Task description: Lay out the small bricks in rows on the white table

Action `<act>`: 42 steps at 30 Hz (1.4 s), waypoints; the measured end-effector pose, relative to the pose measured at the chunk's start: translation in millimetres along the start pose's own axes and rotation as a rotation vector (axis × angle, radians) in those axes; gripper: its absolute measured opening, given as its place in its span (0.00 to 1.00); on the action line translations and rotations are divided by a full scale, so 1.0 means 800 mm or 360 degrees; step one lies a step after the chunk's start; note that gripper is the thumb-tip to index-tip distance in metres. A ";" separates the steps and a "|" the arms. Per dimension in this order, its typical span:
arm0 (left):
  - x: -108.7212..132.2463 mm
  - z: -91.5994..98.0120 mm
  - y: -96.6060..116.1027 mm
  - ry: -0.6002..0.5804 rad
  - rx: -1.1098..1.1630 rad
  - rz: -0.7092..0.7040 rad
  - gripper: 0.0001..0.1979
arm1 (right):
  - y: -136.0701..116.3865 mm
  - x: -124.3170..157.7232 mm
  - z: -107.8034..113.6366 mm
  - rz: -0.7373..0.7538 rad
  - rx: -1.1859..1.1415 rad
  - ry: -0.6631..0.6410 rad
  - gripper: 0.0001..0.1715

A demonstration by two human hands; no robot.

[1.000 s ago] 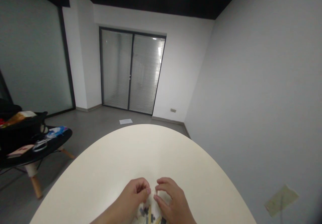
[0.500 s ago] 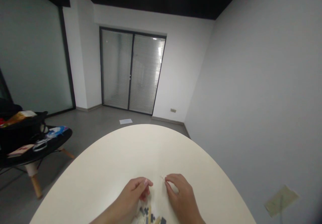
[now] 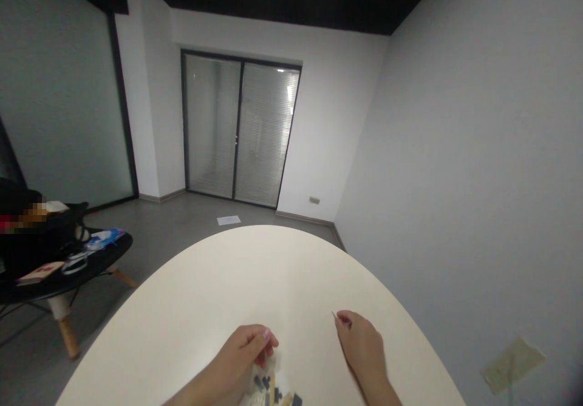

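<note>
My left hand is closed above the near part of the round table, thumb against its curled fingers. Whether it grips anything is hidden. Just below its fingers lies a group of small dark and beige pieces, shaped like building-block parts and cut off by the bottom edge of the picture. Off to the right, my right hand is closed in a pinch. From its fingertips a thin, tiny piece sticks out, too small to name.
The round cream table fills the lower middle. On the left, a black chair bears a dark bag and several small items. A white sheet lies on the floor beyond the table. A grey wall rises at right.
My right hand has moved to the right, away from the left hand, its fingers still pinched on the thin piece. My left hand has hardly moved.
</note>
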State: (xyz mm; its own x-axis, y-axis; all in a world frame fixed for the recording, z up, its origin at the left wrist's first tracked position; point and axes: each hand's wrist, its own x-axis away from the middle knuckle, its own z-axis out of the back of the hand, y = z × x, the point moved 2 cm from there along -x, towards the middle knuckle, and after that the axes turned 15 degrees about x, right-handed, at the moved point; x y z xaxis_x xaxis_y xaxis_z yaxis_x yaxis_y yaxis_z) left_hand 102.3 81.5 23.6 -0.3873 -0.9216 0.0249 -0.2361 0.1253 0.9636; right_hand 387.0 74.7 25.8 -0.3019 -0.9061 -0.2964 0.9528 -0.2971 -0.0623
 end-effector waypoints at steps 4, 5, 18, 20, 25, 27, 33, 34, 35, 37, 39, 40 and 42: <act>0.001 -0.002 0.001 -0.0068 -0.0151 0.0022 0.32 | -0.003 -0.002 -0.003 0.0037 0.0114 0.0007 0.16; 0.001 -0.001 -0.001 -0.0086 -0.0214 0.0027 0.28 | -0.004 -0.002 -0.004 0.0049 0.0136 0.0014 0.16; 0.021 -0.023 0.011 -0.0603 -0.1113 -0.0189 0.05 | -0.008 -0.003 -0.017 0.0196 0.0309 0.0158 0.20; 0.022 -0.026 0.009 -0.0600 -0.1235 -0.0222 0.04 | -0.007 -0.004 -0.019 0.0205 0.0314 0.0177 0.20; 0.018 -0.027 -0.004 -0.0523 -0.1395 -0.0272 0.06 | -0.005 -0.004 -0.021 0.0222 0.0302 0.0201 0.21; 0.017 -0.027 -0.008 -0.0518 -0.1395 -0.0288 0.06 | -0.005 -0.004 -0.022 0.0229 0.0292 0.0207 0.22; 0.016 -0.023 -0.012 -0.0518 -0.1349 -0.0267 0.07 | -0.004 -0.003 -0.028 0.0228 0.0240 0.0237 0.22; 0.016 -0.022 -0.013 -0.0513 -0.1333 -0.0248 0.08 | -0.004 -0.003 -0.029 0.0226 0.0225 0.0246 0.22; 0.016 -0.021 -0.013 -0.0505 -0.1310 -0.0228 0.08 | -0.003 -0.002 -0.030 0.0223 0.0208 0.0259 0.22; 0.015 -0.019 -0.014 -0.0480 -0.1256 -0.0199 0.11 | -0.002 -0.003 -0.033 0.0215 0.0167 0.0289 0.23; 0.015 -0.019 -0.015 -0.0449 -0.1223 -0.0190 0.15 | -0.001 -0.004 -0.034 0.0209 0.0130 0.0320 0.23; 0.015 -0.019 -0.014 -0.0443 -0.1221 -0.0191 0.16 | -0.001 -0.005 -0.034 0.0204 0.0104 0.0350 0.23; 0.016 -0.020 -0.012 -0.0436 -0.1225 -0.0192 0.16 | -0.002 -0.006 -0.028 0.0192 -0.0017 0.0485 0.22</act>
State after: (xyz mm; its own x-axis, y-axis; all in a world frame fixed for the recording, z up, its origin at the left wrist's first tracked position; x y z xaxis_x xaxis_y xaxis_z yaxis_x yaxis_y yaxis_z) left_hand 114.0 62.5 19.0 -0.6255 -0.7779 -0.0599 0.3483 -0.3471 0.8707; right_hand 387.3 86.4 5.7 -0.1651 -0.8023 -0.5737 0.9819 -0.1884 -0.0190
